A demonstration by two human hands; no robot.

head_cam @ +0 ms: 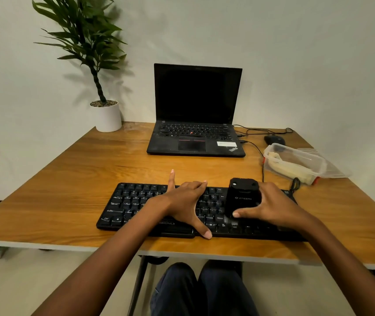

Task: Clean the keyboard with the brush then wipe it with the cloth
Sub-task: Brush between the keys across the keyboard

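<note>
Your knees [225,293] sit under the wooden surface [68,179]. Keyboard [131,206] runs 9-to-3 along its near edge; your left grip [184,201] lies splayed flat mid-keys, right grip [270,206] clasps the black brush [242,197] standing toward 3. Laptop [195,133] at 12, pale wall [296,65] behind.

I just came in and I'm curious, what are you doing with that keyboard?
A person at the table is cleaning the keyboard. The left hand lies spread on the keys, as if to steady it. The right hand grips a black brush set on the keys at the right side. A plastic box with something pale inside sits off to the right, untouched.
</note>
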